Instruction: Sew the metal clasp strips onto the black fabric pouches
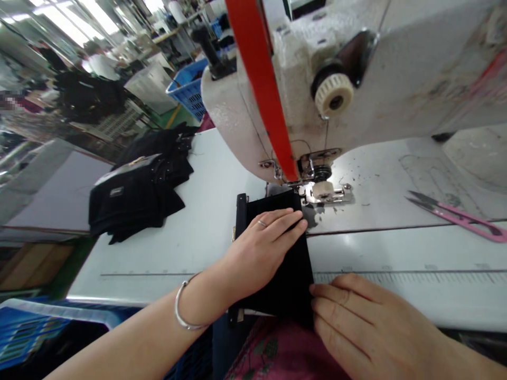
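A black fabric piece (291, 279) lies on the white sewing table (190, 248), its far edge under the presser foot (322, 192) of the white sewing machine (356, 79). My left hand (263, 248) lies flat on the fabric, fingers stretched toward the needle, a ring on one finger and a silver bangle on the wrist. My right hand (364, 322) rests at the fabric's near right edge, fingers together and extended, their tips touching the cloth. A red tape (261, 79) runs down across the machine head to the foot.
A stack of black fabric pieces (137, 192) sits on the table's left part. Pink thread snips (459, 216) lie at the right. A blue basket (190, 87) stands behind the machine. Pink patterned cloth (281, 353) shows below the table edge.
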`<state>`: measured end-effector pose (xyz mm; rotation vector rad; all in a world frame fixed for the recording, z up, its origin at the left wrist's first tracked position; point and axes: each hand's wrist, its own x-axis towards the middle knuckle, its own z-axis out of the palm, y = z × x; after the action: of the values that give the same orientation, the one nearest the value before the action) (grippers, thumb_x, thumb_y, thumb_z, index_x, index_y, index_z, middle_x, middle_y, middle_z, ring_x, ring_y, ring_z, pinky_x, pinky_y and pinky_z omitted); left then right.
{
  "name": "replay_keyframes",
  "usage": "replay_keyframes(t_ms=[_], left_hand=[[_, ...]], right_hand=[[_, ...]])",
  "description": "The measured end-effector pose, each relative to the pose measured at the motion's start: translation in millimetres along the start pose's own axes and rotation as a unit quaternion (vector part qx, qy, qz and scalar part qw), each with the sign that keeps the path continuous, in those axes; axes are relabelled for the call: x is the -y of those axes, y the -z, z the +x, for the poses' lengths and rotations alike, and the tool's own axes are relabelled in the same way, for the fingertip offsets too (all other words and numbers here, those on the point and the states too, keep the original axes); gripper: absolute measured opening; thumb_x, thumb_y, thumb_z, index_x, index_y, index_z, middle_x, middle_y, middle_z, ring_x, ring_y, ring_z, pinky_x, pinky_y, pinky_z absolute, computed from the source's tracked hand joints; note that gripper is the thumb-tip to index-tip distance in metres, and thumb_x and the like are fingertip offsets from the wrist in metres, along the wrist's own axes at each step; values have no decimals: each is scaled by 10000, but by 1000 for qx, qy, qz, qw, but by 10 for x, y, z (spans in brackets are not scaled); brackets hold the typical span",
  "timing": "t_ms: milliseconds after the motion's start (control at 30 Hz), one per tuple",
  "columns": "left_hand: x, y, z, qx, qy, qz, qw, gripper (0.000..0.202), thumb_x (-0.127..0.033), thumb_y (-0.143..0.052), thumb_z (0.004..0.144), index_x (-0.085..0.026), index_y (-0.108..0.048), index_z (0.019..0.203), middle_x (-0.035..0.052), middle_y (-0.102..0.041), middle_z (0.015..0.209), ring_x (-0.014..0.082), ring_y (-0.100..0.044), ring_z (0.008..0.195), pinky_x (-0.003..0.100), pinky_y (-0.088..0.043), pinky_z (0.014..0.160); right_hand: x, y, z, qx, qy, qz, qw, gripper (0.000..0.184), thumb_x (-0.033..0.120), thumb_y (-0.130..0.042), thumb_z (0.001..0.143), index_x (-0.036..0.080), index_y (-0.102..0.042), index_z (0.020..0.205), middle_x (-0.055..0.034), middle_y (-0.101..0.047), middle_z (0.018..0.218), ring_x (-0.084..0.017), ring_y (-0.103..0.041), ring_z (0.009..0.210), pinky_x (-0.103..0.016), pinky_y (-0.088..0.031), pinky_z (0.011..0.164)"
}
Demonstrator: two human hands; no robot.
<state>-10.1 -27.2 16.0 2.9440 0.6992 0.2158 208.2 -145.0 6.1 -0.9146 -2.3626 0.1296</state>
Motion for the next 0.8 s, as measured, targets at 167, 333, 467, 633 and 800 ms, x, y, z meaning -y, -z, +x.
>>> replay_keyframes(t_ms=[167,333,467,633,800], left_hand=[[-32,-33,4,-26,8,0,1000,440,-62,-420,982,-98,-529,1407,126,-586,1428,273,-488,1389,470,-494,1141],[0,-42,28,-24,-13,11,1000,431,-82,-428,986,-86,-531,1405,119,-601,1426,267,-495,1395,453,-492,1150],[97,-68,96,-30,-29,32,999,412,-95,-425,992,-78,-541,1387,130,-612,1403,267,-518,1370,452,-499,1136],[289,-96,223,-52,-43,54,996,401,-72,-423,980,-39,-548,1360,148,-642,1319,276,-550,1325,422,-490,1132],[114,82,124,2,-16,3,1000,363,-128,-471,983,-102,-575,1330,147,-629,1336,270,-571,1291,444,-512,1091]], right_hand=[[17,-79,-10,-27,5,-16,999,328,89,-451,991,204,-754,937,-33,-783,967,-179,-703,959,-337,-542,877],[-6,-118,6,-26,10,-26,999,334,74,-451,974,219,-744,902,-23,-779,930,-168,-698,946,-322,-543,857],[-77,-96,79,-13,14,-39,999,436,75,-346,1014,203,-749,904,-19,-779,934,-158,-692,926,-322,-534,835],[-194,-72,209,-12,14,-62,998,519,78,-270,1044,188,-754,894,-19,-782,937,-153,-695,912,-325,-521,820],[-269,-86,254,-6,8,-30,1000,450,110,-319,1051,162,-748,928,-33,-779,979,-176,-709,934,-345,-551,828]])
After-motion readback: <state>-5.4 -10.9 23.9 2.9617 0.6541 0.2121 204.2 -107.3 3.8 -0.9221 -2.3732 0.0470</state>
